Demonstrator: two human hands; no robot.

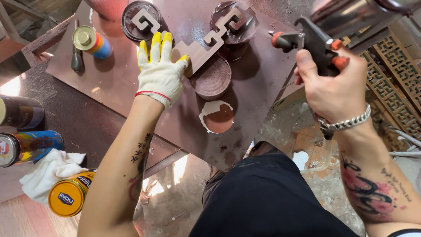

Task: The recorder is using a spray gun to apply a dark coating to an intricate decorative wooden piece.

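My left hand (pixel 160 70), in a white glove with yellow fingertips, presses flat on a brown carved fretwork piece (pixel 206 46). The piece lies across three round brown cans (pixel 213 78) that prop it above a dark reddish board (pixel 254 83). My bare right hand (pixel 335 85), with a silver chain bracelet at the wrist, grips a black spray gun (pixel 313 39) with orange knobs, held up to the right of the board. The gun's nozzle points left toward the carved piece.
A small striped can (pixel 93 42) and a dark tool (pixel 77 59) lie at the board's far left. Several paint cans (pixel 26 147) and a white rag (pixel 48 171) sit at the left. Lattice panels (pixel 394 79) lean at the right. A paint ring (pixel 218 116) marks the board.
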